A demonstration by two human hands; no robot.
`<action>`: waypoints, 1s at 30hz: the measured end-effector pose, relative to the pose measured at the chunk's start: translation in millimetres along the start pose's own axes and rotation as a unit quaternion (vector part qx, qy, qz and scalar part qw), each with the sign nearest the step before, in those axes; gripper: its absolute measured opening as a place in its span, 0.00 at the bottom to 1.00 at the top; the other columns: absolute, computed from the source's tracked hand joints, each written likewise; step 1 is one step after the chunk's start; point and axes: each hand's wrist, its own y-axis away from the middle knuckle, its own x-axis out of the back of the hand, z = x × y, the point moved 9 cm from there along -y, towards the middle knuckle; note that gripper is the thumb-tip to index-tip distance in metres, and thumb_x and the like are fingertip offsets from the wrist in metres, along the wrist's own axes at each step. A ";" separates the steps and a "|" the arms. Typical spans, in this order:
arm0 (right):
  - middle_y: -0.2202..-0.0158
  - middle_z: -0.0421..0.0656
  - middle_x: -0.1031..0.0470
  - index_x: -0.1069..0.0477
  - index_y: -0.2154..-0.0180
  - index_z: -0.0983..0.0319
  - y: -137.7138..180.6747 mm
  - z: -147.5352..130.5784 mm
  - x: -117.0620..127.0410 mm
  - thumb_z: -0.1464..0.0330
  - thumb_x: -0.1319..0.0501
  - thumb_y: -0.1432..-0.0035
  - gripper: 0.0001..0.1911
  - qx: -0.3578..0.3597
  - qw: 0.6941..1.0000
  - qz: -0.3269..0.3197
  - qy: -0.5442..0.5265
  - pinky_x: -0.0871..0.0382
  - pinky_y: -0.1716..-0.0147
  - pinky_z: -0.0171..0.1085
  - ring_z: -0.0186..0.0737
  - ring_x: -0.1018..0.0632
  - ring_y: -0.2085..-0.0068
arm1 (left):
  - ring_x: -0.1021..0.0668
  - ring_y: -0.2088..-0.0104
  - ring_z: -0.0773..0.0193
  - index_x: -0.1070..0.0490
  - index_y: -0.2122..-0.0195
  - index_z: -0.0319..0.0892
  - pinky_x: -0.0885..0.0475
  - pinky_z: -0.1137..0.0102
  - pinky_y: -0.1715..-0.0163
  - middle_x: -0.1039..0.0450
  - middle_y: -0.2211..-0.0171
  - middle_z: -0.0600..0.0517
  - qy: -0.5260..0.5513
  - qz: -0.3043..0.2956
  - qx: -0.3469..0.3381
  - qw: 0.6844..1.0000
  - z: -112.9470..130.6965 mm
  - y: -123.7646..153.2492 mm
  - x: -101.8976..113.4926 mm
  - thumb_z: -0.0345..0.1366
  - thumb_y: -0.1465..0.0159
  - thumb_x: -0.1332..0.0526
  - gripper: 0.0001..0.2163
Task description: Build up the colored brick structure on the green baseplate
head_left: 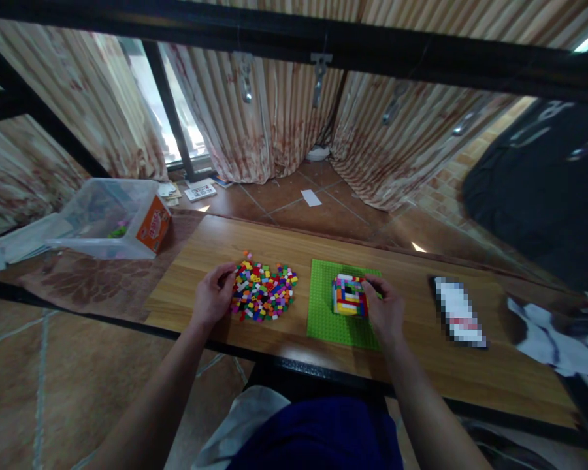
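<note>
My left hand (214, 295) is at the left edge of a pile of small colourful toy bricks (262, 291), its fingers curled together; what is between them, if anything, is too small to make out. On a green studded baseplate (321, 320) stands a hollow, box-like toy brick structure (349, 303) built of many colours, with a dark opening in its top. My right hand (386, 308) reaches in from the right, thumb and fingers closed against the structure's right side. Its fingertips partly cover that corner.
Right of the baseplate a blurred phone-like object (458, 312) lies on the wooden table (411, 352), with crumpled white paper (551, 336) beyond it. A clear plastic bin (105, 215) with an orange label stands at the far left. A dark metal bar (284, 32) with hanging clips crosses above.
</note>
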 end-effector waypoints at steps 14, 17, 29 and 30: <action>0.56 0.51 0.23 0.24 0.56 0.63 15.9 -37.4 16.3 0.53 0.41 0.41 0.22 0.087 0.991 0.046 0.088 0.28 0.56 0.46 0.46 0.23 0.56 | 0.20 0.55 0.58 0.25 0.56 0.42 0.25 0.62 0.50 0.21 0.57 0.47 -0.001 -0.004 -0.014 1.000 4.4 0.9 -1.6 0.40 0.36 0.44 0.13; 0.57 0.49 0.23 0.23 0.59 0.61 40.0 -78.3 4.7 0.57 0.42 0.38 0.16 0.191 0.975 0.029 0.113 0.31 0.52 0.48 0.45 0.24 0.54 | 0.20 0.55 0.58 0.25 0.56 0.43 0.25 0.63 0.51 0.21 0.57 0.48 -0.001 -0.006 -0.012 1.000 1.7 0.5 -2.7 0.40 0.36 0.44 0.13; 0.64 0.46 0.23 0.24 0.64 0.60 111.6 -82.4 -120.1 0.68 0.46 0.35 0.11 0.216 0.929 -0.218 0.209 0.33 0.57 0.42 0.44 0.25 0.61 | 0.20 0.55 0.58 0.25 0.55 0.42 0.25 0.64 0.51 0.21 0.56 0.48 0.000 -0.007 -0.013 1.000 4.7 0.9 -1.2 0.40 0.36 0.43 0.13; 0.64 0.46 0.23 0.25 0.65 0.60 111.4 -81.5 -122.4 0.68 0.45 0.35 0.11 0.217 0.926 -0.218 0.217 0.33 0.57 0.42 0.44 0.25 0.61 | 0.20 0.56 0.58 0.24 0.55 0.42 0.25 0.65 0.51 0.21 0.57 0.48 0.000 -0.007 -0.013 1.000 4.7 0.8 -1.0 0.40 0.36 0.43 0.13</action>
